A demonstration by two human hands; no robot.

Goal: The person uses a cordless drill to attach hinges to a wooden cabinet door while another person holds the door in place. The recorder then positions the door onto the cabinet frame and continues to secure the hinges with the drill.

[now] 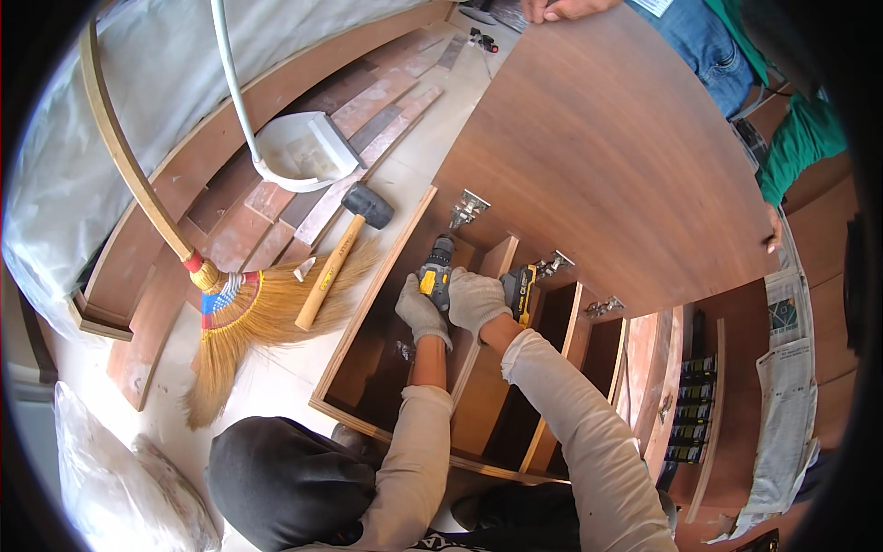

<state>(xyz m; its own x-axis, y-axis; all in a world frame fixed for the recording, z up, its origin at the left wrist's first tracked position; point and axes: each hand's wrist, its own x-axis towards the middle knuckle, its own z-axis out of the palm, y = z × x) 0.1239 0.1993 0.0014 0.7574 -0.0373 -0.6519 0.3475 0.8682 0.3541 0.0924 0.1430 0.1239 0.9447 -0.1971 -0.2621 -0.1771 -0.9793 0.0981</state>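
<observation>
My right hand (478, 299), in a light work glove, is closed round the handle of a yellow-and-black cordless drill (434, 279). My left hand (421, 308), gloved too, is wrapped round the drill's body. The chuck points at a metal hinge (467, 210) joining a brown wooden door panel (598, 156) to an open cabinet (368, 345); whether the bit touches a screw I cannot tell. Two more hinges, a middle hinge (555, 265) and a right-hand hinge (603, 306), sit along the same edge. A co-worker's hand (570, 7) holds the panel's far edge, another hand (773, 230) its right edge.
Left of the cabinet lie a rubber mallet (336, 267), a straw broom (248, 313) and a long-handled dustpan (308, 152) among wooden boards (386, 120). Wrapped plastic (120, 460) sits lower left. A dark cloth-covered rounded shape (285, 483) is beside my left forearm. Small packages (692, 409) stand right.
</observation>
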